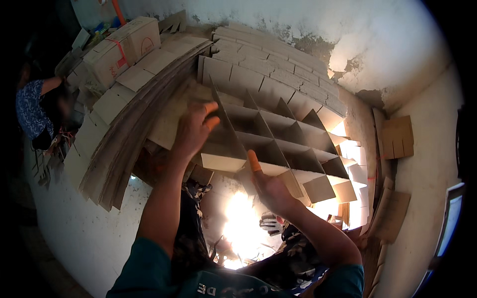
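Observation:
A cardboard divider grid [263,136] of crossing strips stands in front of me, with square cells between them. My left hand [191,130] is beside the grid's left end strip. Its orange-covered fingertips are apart, and nothing shows between them. My right hand [274,192] is at the grid's near edge, one orange-covered finger stretched up against the front strip. Its other fingers are blurred or hidden. I see no separate piece held in either hand.
Slotted cardboard strips [112,111] are stacked at the left, with a cardboard carton [121,49] behind. More strips [283,62] lie along the far wall. A white glove [271,224] is low between my legs. Another person [37,109] sits at far left. Bright light glares on the floor.

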### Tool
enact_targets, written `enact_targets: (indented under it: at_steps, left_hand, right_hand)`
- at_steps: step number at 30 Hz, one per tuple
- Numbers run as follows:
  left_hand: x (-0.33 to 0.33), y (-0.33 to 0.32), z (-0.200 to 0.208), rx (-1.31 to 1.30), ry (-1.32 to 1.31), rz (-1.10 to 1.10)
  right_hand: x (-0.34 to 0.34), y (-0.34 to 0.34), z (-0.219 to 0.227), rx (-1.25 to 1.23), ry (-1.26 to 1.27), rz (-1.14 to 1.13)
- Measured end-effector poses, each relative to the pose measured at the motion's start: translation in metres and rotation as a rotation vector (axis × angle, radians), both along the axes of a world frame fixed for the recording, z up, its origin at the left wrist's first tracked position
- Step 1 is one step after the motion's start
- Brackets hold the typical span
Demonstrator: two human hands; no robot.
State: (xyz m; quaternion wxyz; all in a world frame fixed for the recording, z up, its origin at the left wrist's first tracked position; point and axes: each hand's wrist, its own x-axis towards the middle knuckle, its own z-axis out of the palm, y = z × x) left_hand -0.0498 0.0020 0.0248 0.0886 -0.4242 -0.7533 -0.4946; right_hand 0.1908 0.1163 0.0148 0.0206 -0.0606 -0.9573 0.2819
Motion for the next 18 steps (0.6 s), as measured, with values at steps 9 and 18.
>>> enact_targets:
  at_steps: [9, 18]
  left_hand:
    - [-0.056, 0.026, -0.029, -0.575, 0.120, 0.054]
    - [-0.022, -0.007, 0.024, -0.367, -0.148, -0.170]
  right_hand:
    - [0.003, 0.001, -0.007, 0.005, -0.167, 0.006]
    - [0.002, 0.042, 0.019, 0.156, 0.311, -0.310]
